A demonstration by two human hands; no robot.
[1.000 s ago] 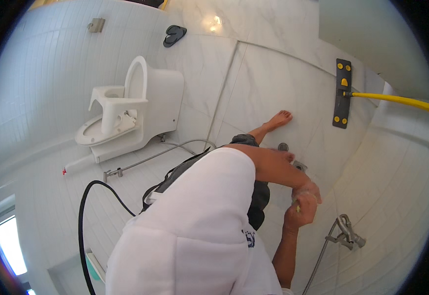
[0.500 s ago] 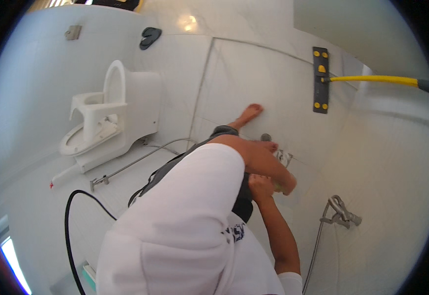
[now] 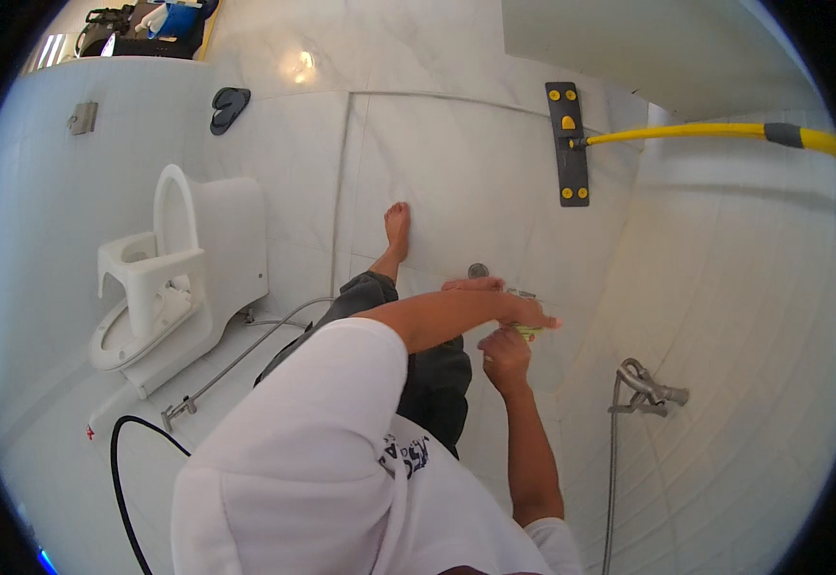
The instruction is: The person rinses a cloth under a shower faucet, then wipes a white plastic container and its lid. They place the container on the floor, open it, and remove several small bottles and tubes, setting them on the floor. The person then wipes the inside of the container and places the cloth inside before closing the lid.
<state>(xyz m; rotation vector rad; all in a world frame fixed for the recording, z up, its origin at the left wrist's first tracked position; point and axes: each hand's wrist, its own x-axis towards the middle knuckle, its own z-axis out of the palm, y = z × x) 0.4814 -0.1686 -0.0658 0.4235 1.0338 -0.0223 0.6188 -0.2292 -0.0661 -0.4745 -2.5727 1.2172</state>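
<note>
With the round drain [image 3: 478, 271] in the floor as landmark, the hands work close together on its near side, to the right. The right hand [image 3: 506, 353] is the nearer to the camera; its fingers are curled, and its forearm comes up from below. The left hand [image 3: 533, 312] lies just beyond it, its forearm crossing from the left and its fingers toward the right.

The yellow-green piece [image 3: 526, 332] is between them, to the right of and nearer than the drain, at the upper right edge of the right hand and under the left. It looks in contact with both. The visible strip runs roughly left to right, but most is covered, so its true long axis cannot be told. Nor can I tell which hand grips it, or how tightly.

One bare foot [image 3: 473, 285] rests just on the near side of the drain; the other [image 3: 397, 228] is to its left and farther. The shower mixer [image 3: 640, 385] is right of the drain and nearer, the toilet [image 3: 236, 230] well left of it. Beyond the drain lie the mop [image 3: 568, 168], to the right, and dark flip-flops [image 3: 230, 108], far left.
</note>
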